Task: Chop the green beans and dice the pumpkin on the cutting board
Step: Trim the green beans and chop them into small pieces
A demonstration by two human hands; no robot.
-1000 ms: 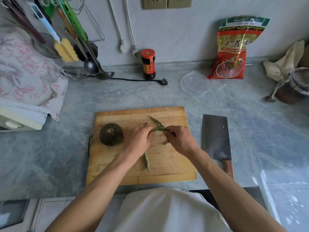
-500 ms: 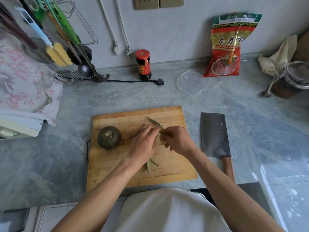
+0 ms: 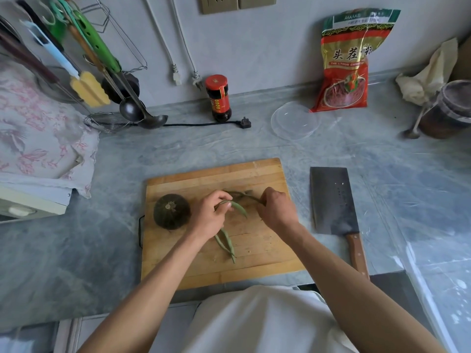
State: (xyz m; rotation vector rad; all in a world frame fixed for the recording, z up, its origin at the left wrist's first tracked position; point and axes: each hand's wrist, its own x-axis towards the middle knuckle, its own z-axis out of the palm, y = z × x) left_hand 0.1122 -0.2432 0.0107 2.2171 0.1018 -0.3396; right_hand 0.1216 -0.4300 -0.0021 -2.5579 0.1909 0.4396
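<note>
A wooden cutting board (image 3: 254, 174) lies in front of me on the grey counter. A small dark green pumpkin (image 3: 171, 211) sits whole on its left side, stem up. My left hand (image 3: 207, 217) pinches a green bean (image 3: 238, 207) just right of the pumpkin. My right hand (image 3: 276, 212) pinches the end of another green bean (image 3: 242, 194) that runs toward the left hand. Two more green beans (image 3: 226, 242) lie loose on the board below my left hand. A cleaver (image 3: 332, 200) with a wooden handle lies flat on the counter right of the board.
A red-capped sauce bottle (image 3: 218, 99), a black plug (image 3: 246, 123) and a clear plastic lid (image 3: 294, 121) lie behind the board. A red food bag (image 3: 345, 62) leans on the wall. Ladles (image 3: 135, 108) hang at back left over a flowered cloth (image 3: 40, 138). A jar (image 3: 449, 110) stands far right.
Both hands stayed over the board's middle, handling the beans. A second loose bean now lies below my left hand, and my hands have drawn slightly apart.
</note>
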